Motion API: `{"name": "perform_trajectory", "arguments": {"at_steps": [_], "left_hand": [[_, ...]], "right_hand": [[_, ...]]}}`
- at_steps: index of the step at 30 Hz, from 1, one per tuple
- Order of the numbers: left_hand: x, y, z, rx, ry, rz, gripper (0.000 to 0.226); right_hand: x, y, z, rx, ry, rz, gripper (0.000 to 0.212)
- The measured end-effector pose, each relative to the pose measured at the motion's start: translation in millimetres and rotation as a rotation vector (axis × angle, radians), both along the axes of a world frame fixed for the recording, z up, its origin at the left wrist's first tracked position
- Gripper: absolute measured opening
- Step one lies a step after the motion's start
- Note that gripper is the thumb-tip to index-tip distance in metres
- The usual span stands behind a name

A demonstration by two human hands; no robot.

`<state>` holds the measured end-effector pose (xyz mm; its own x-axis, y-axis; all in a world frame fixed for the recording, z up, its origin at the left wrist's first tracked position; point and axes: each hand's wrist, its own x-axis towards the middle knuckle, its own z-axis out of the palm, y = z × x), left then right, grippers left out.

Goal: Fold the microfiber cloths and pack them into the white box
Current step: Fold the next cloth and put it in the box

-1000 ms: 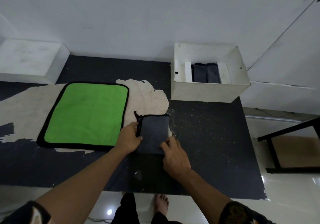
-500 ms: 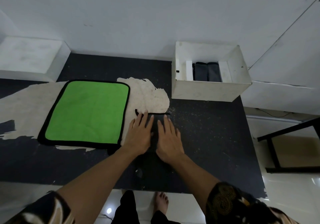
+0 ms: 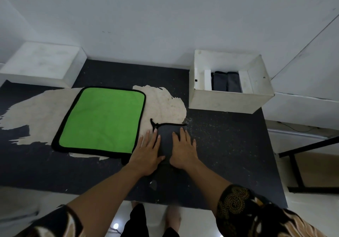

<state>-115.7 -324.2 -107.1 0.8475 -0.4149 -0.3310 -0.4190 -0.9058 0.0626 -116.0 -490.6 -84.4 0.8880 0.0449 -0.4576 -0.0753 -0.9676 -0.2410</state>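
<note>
Two flat hands press on a folded dark grey cloth [image 3: 166, 137] near the middle of the black table [image 3: 229, 145]. The left hand [image 3: 146, 152] lies over the cloth's left edge and partly on the tabletop, with its fingers straight and slightly spread. The right hand [image 3: 183, 150] covers the right part, fingers also straight; neither hand curls round anything. Between them a strip of the cloth shows: a small grey rectangle with black piping along its far edge and a short black loop [image 3: 153, 123] sticking out at the far left corner.

Just left of the left hand a green cloth [image 3: 102, 119] with a black border lies spread flat, over a pale ragged patch [image 3: 165, 104] in the table's surface. The white box [image 3: 225, 101] stands open at the far right of the table, apart from the grey cloth, with speckled black tabletop between them. Inside it two folded grey cloths [image 3: 225, 82] stand side by side between white dividers. A white block [image 3: 42, 64] sits at the far left corner, and a black frame [image 3: 300, 163] stands on the floor to the right.
</note>
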Motion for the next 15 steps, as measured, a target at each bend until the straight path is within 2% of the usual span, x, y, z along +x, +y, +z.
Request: {"name": "perform_trajectory", "arguments": {"at_steps": [2, 4, 6, 7, 9, 12, 15], "left_hand": [[-4.1, -0.2, 7.5, -0.127, -0.075, 0.109, 0.066], [-7.4, 1.1, 12.6, -0.348, -0.192, 0.34, 0.039], [-8.8, 3.2, 17.3, -0.519, -0.151, 0.627, 0.021], [-8.3, 4.0, 18.5, -0.536, -0.081, 0.738, 0.02], [-7.3, 4.7, 18.4, -0.485, 0.053, 0.82, 0.025], [-7.8, 3.9, 18.2, -0.435, 0.153, 0.821, 0.026], [-7.3, 3.6, 16.8, -0.475, 0.177, 0.841, 0.024]], "right_hand": [[-8.0, 0.2, 2.6, 0.053, -0.152, -0.179, 0.08], [-16.3, -2.9, 6.3, 0.11, -0.284, -0.408, 0.057], [-22.9, -7.2, 8.7, 0.183, -0.264, -0.563, 0.046], [-25.1, -9.2, 8.9, 0.202, -0.226, -0.596, 0.043], [-28.7, -12.0, 8.3, 0.227, -0.172, -0.628, 0.042], [-33.1, -10.8, 10.1, 0.235, -0.166, -0.618, 0.043], [-40.1, -5.9, 13.5, 0.215, -0.301, -0.498, 0.038]]}}
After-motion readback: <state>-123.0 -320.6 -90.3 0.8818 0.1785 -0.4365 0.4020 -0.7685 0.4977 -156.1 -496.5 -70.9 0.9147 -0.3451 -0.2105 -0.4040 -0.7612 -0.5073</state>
